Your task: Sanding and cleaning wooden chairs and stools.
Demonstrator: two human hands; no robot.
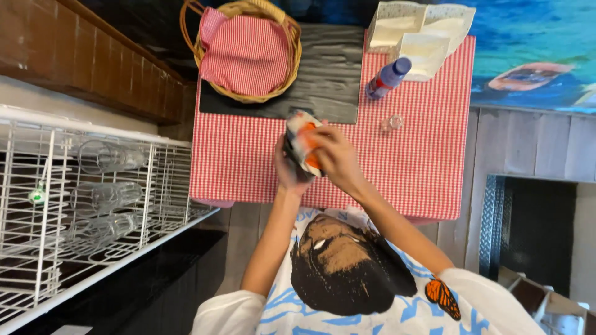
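Both hands meet over the near middle of the red-checked bench (422,174). Left hand (287,170) cups a dark object from below to steady it; right hand (335,156) presses an orange-white cloth (300,141) against it, grip closed on cloth. Farther right: small clear cap (395,122), blue bottle (387,78) lying tilted. Far: lined basket (248,49) on a dark mat (329,68).

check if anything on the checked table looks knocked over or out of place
One thing: the purple-capped plastic bottle lies on its side on the red-checked tablecloth, with a small clear cap loose nearby. Both hands hold an orange-and-white cloth.
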